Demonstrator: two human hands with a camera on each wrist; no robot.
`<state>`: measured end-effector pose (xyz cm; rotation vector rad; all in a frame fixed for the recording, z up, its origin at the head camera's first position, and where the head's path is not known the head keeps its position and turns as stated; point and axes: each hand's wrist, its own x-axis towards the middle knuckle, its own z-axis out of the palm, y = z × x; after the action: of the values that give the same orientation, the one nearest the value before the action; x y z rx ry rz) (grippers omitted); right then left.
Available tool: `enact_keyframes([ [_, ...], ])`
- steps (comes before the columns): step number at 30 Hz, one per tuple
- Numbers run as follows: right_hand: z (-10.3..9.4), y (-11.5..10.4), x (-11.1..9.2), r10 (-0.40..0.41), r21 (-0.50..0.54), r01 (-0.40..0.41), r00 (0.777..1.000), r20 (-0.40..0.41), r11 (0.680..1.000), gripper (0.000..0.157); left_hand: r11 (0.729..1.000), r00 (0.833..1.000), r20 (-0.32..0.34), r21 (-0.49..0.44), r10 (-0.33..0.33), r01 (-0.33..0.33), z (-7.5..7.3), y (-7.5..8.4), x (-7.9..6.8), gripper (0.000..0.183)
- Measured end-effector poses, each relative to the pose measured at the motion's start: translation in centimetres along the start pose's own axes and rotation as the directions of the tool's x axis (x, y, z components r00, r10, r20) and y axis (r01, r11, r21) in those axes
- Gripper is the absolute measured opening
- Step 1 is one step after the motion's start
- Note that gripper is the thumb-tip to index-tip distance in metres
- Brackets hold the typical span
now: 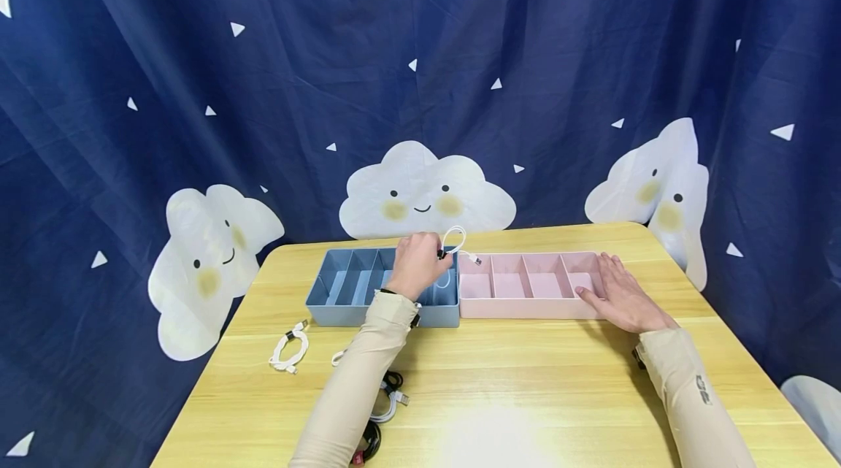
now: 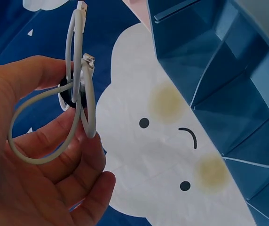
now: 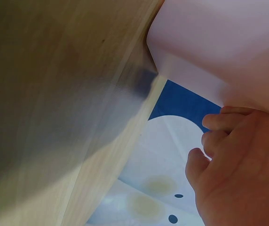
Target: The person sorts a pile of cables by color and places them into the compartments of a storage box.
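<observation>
Between thumb and fingers my left hand [image 1: 418, 263] pinches a coiled white USB cable [image 2: 78, 75] by its black tie. In the head view that hand is above the right part of a blue divided box [image 1: 384, 316], hiding some of its compartments. A pink divided box [image 1: 525, 309] stands against the blue one's right side; no contents show in it. My right hand [image 1: 631, 300] rests on the pink box's right end, thumb over the front rim and fingers along the outside. In the right wrist view its fingers lie beside the pink wall [image 3: 209, 52].
On the wooden table [image 1: 512, 380] lies a coiled white cable [image 1: 289, 348] at the left. Near the left forearm are a grey-white cable [image 1: 388, 409] and a black cable [image 1: 372, 440], partly hidden by the sleeve. A dark blue curtain [image 1: 296, 125] hangs behind the table.
</observation>
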<state>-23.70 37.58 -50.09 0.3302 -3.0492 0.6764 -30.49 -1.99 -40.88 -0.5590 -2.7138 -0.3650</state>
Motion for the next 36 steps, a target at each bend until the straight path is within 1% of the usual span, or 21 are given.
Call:
enact_keyframes([
  [8, 0.0, -0.1, 0.1, 0.006, 0.007, -0.006, 1.000, -0.002, 1.000, 0.096, 1.000, 1.000, 0.005, 0.008, -0.002, 0.001, 0.6, 0.4, 0.4, 0.034],
  [20, 0.1, 0.2, 0.2, 0.008, 0.000, -0.008, 1.000, -0.004, 1.000, 0.096, 0.999, 0.999, 0.011, 0.033, -0.036, 0.036, 1.3, 1.2, 0.6, 0.045],
  [28, 0.0, 0.0, 0.2, 0.014, 0.005, -0.014, 1.000, -0.006, 1.000, 0.097, 0.998, 0.998, 0.020, 0.036, -0.059, 0.058, 1.4, 1.6, 0.8, 0.046],
  [36, 0.0, -0.1, 0.2, 0.023, 0.020, -0.023, 1.000, -0.003, 1.000, 0.097, 0.997, 0.997, 0.023, 0.043, -0.070, 0.069, 1.9, 2.0, 1.0, 0.047],
])
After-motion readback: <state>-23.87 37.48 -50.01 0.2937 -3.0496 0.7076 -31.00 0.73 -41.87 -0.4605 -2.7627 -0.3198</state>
